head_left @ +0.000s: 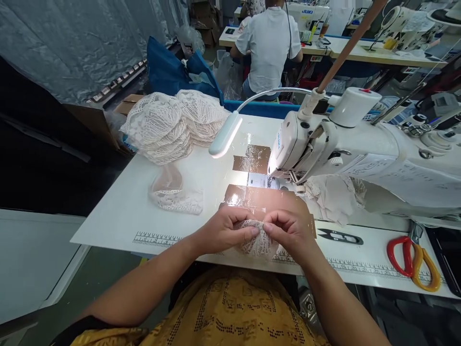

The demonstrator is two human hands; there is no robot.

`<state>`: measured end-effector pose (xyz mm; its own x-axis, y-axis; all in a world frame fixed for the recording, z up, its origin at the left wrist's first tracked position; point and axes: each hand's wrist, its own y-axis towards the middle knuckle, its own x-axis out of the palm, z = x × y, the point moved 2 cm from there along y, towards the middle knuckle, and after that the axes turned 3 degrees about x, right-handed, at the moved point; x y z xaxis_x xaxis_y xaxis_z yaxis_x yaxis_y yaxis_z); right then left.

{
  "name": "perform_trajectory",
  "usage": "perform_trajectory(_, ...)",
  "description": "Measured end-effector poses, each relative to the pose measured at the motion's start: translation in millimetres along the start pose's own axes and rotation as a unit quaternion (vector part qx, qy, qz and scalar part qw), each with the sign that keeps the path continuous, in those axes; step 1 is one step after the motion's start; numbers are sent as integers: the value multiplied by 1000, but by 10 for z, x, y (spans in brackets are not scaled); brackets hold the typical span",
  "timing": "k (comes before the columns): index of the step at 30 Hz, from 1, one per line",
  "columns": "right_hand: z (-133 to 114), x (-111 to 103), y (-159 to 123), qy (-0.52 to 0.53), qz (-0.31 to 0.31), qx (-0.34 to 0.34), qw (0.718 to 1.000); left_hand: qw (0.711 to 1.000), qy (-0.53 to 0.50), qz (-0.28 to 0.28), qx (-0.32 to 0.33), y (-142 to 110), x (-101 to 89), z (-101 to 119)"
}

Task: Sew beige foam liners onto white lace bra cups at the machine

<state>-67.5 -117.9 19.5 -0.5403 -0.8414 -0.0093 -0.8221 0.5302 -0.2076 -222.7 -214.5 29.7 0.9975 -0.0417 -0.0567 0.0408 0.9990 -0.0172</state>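
Near the table's front edge, a piece of cream lace fabric [260, 244] is pinched between my two hands. My left hand [230, 228] grips its upper left edge with thumb and fingers. On the other side my right hand [288, 230] pinches the upper right edge, the two thumbs close together. Below the fingers the lace hangs down over the printed ruler strip. Behind my hands stands a white sewing machine [324, 144], its needle area lit by a lamp [226, 134]. Another lace piece with sheer beige cloth [176, 192] lies flat to the left.
A big pile of cream lace [173, 125] fills the table's back left. Thread snips [340, 236] and scissors with red and yellow handles [414, 263] lie to the right. Beige cloth [333, 197] is bunched under the machine arm. A person [270, 48] sits ahead, back turned.
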Motion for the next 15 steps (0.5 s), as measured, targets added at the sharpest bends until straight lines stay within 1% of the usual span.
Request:
perform_trajectory(2, 12, -14, 33, 15, -2, 7, 1000, 997, -67, 14, -42, 46, 44, -77)
perform_trajectory(4, 28, -56, 54, 17, -2, 5, 1000, 983, -151, 38, -98, 63, 41, -138)
perform_trajectory(6, 52, -150, 48, 16, 10, 6, 1000, 969, -192, 88, -125, 46, -68, -124)
perform_trajectory(7, 66, -218, 33, 12, 25, 10, 1000, 968, -179, 129, -116, 29, -168, -80)
perform_trajectory(8, 77, -295, 12, 1, 44, 15, 999, 970, -138, 180, -93, 12, -290, -14)
perform_trajectory(9, 84, -376, -12, -19, 65, 20, 998, 968, -71, 235, -61, 1, -419, 65)
perform_trajectory(10, 81, -454, -35, -46, 84, 20, 995, 958, 20, 286, -26, 3, -535, 146)
perform_trajectory(11, 67, -522, -53, -80, 101, 15, 992, 940, 122, 319, 8, 29, -618, 215)
perform_trajectory(12, 40, -575, -62, -118, 111, 6, 987, 918, 222, 327, 38, 86, -657, 258)
perform_trajectory(13, 3, -611, -60, -157, 114, -6, 981, 896, 310, 313, 63, 175, -650, 263)
perform_trajectory(14, -42, -629, -44, -199, 115, -18, 973, 880, 380, 275, 80, 292, -597, 225)
perform_trajectory(15, -89, -630, -15, -244, 113, -28, 963, 871, 426, 227, 92, 424, -509, 149)
